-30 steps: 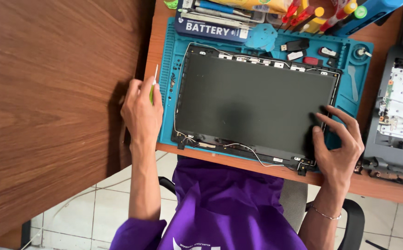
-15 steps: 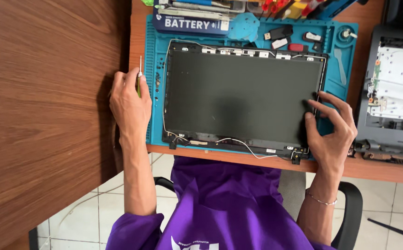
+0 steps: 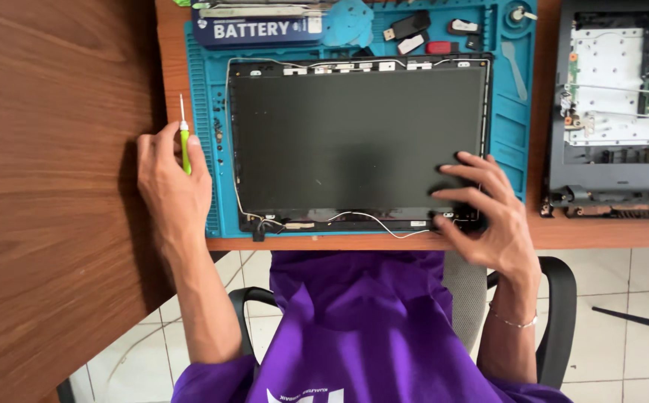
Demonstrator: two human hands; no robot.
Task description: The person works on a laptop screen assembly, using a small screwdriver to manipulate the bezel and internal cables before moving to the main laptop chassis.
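Note:
A dark laptop screen panel (image 3: pixel 354 138) lies flat on a blue work mat (image 3: pixel 515 142) on the wooden desk. My left hand (image 3: pixel 168 183) rests at the mat's left edge, closed around a small green-handled screwdriver (image 3: pixel 184 138) whose tip points away from me. My right hand (image 3: pixel 485 213) lies on the panel's near right corner, fingers spread and pressing on the dark surface. Thin white and black cables (image 3: pixel 369 220) run along the panel's near edge.
A dark battery pack (image 3: pixel 257 30) and small parts sit in the mat's far trays. An opened grey laptop base (image 3: pixel 615 112) with bare boards lies to the right. A dark wooden surface (image 3: pixel 48 186) spans the left. A black chair arm (image 3: pixel 559 313) is below.
The view has shifted, so the mat and panel sit further left and lower in frame. My right hand has slid inward onto the panel's near right corner. The left hand still holds the screwdriver.

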